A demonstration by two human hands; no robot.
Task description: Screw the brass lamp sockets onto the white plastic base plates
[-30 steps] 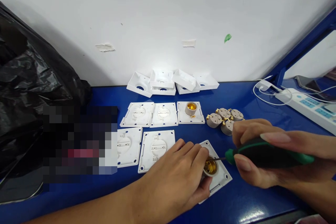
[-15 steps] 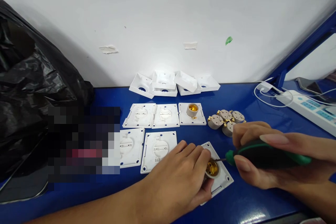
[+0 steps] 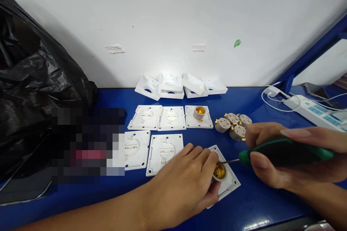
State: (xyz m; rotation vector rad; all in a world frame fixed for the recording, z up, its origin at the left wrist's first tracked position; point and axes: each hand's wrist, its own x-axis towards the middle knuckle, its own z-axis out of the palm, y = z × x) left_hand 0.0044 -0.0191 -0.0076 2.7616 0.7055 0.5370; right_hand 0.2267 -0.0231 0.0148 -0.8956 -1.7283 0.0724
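Observation:
My left hand (image 3: 192,177) is closed around a round lamp socket (image 3: 220,171) with a brass-coloured threaded inside. The socket sits on a square white base plate (image 3: 230,182), tilted on the table. In my right hand (image 3: 287,158) is a screwdriver (image 3: 287,153) with a green and black handle, held nearly level. Its thin shaft points left at the socket's rim, near my left fingertips; I cannot tell whether the tip lies inside the socket. Beyond my right hand, several loose lamp sockets (image 3: 237,132) lie in a cluster, face down.
Several white base plates (image 3: 179,144) lie in rows on the blue table (image 3: 119,97), one bearing a socket (image 3: 200,113). White square covers (image 3: 146,88) lean at the wall. A power strip (image 3: 311,110) with cables is at right, a black plastic bag (image 3: 40,79) at left.
My right hand and the screwdriver have drawn slightly to the right, baring more of the shaft. My left hand keeps its hold on the socket. The view has shifted a little.

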